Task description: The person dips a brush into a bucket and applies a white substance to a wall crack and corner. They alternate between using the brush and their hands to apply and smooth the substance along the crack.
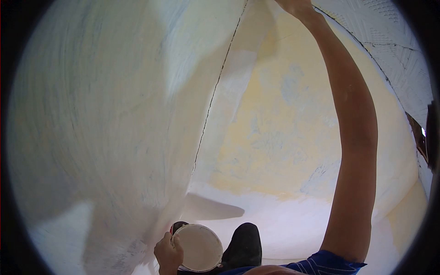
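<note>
At the bottom, my left hand (168, 253) is closed on the rim of a round tub (200, 247) whose inside looks pale. My right arm reaches up the right side of the view, and my right hand (295, 5) is at the top edge, partly cut off. Its fingers are out of frame, so what it holds, if anything, is hidden. Near that hand are the patchy yellow and white wall (279, 119) and the top of a dark, jagged crack (212, 98) that runs down between two wall surfaces.
A greyish, streaked wall (101, 114) fills the left. White textured panels (389, 50) with cracks lie at upper right, beside a dark gap (418, 135). Below are a dark shoe (244, 245) and a shadow (213, 207) on the white surface.
</note>
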Demonstrator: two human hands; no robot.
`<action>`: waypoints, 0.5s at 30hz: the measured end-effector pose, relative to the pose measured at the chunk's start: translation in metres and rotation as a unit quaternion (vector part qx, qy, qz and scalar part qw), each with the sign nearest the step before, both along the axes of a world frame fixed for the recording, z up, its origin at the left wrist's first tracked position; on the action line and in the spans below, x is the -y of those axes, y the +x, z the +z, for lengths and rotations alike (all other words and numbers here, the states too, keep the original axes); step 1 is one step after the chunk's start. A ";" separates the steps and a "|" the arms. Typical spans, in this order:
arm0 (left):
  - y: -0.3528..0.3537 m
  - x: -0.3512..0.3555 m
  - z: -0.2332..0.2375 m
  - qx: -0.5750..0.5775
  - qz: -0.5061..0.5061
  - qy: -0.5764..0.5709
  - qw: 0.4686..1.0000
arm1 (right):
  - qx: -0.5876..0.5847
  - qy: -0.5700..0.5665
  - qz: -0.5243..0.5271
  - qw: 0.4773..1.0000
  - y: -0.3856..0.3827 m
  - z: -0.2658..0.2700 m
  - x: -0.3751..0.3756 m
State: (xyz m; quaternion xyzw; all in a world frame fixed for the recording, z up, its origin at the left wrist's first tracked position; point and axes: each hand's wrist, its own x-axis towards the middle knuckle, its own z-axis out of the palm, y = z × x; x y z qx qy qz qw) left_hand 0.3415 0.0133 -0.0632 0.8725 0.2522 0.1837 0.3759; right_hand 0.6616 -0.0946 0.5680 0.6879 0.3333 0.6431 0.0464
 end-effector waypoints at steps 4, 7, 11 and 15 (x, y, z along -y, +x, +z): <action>0.001 0.000 0.001 0.021 0.007 -0.003 1.000 | -0.129 0.039 0.121 0.983 -0.013 0.005 0.014; 0.001 0.000 0.001 0.029 0.012 0.002 1.000 | -0.068 0.040 0.100 0.992 -0.019 0.002 0.026; 0.003 0.001 -0.002 0.033 0.009 -0.004 0.999 | -0.003 0.027 0.024 0.999 -0.002 -0.002 0.044; 0.002 0.003 -0.001 0.022 0.010 -0.001 1.000 | -0.106 0.028 0.118 0.987 -0.002 -0.014 0.061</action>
